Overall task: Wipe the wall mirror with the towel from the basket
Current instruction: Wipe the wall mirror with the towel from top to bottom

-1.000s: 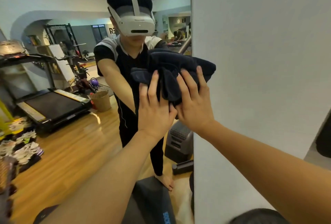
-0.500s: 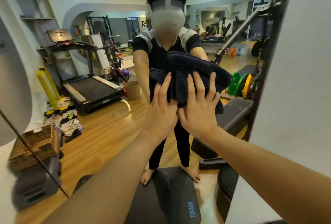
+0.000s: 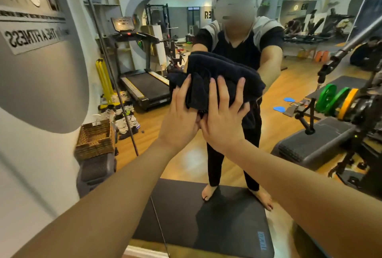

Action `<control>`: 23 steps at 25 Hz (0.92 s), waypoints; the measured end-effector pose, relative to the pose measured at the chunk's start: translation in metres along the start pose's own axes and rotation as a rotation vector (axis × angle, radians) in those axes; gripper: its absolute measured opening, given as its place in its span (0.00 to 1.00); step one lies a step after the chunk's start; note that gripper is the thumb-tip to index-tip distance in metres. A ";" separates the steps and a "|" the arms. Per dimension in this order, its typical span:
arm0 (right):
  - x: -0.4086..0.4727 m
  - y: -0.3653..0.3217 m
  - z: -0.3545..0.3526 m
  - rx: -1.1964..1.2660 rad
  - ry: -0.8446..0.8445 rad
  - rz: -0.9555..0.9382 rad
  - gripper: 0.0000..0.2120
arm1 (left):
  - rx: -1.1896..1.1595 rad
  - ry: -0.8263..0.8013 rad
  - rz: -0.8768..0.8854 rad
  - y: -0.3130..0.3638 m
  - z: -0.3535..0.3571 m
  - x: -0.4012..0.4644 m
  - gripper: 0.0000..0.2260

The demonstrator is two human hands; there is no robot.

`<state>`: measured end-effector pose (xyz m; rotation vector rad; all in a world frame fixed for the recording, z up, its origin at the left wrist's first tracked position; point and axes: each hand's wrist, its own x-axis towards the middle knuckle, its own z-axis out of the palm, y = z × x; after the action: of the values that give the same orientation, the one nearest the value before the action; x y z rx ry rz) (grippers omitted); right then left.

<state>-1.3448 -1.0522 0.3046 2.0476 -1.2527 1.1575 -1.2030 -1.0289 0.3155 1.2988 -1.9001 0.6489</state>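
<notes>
**Towel sweeps leftward across the glass**

While both palms press the bunched dark towel (image 3: 217,76) flat against the wall mirror (image 3: 206,154), the stroke has carried it left, away from the mirror's right edge and the white wall that filled that side a second ago. The left hand (image 3: 182,117) and right hand (image 3: 223,121) sit side by side just below the bundle, fingers spread and pressing rather than clenched around it. By my judgement the wiping is well under way. Behind the grip, the contact patch is hidden, so streaks cannot be judged. Beyond the left grip, the wicker basket (image 3: 95,138) shows only as a reflection, and motion blur softens everything
</notes>
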 end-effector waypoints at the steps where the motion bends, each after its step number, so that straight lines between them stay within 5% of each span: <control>1: 0.004 -0.023 0.010 0.000 -0.005 -0.008 0.41 | 0.006 -0.002 -0.022 -0.022 -0.009 -0.009 0.31; 9: 0.005 -0.140 0.075 0.041 0.000 -0.073 0.38 | 0.074 -0.055 -0.158 -0.139 -0.040 -0.069 0.31; 18: -0.065 -0.125 0.122 0.150 0.006 -0.206 0.33 | 0.251 -0.173 -0.244 -0.136 0.040 -0.143 0.32; 23: -0.103 -0.080 0.128 0.178 0.026 -0.286 0.31 | 0.153 -0.198 -0.203 -0.095 0.058 -0.160 0.28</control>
<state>-1.2448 -1.0595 0.1526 2.2433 -0.8341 1.1882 -1.0958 -1.0165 0.1527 1.6822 -1.8692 0.5875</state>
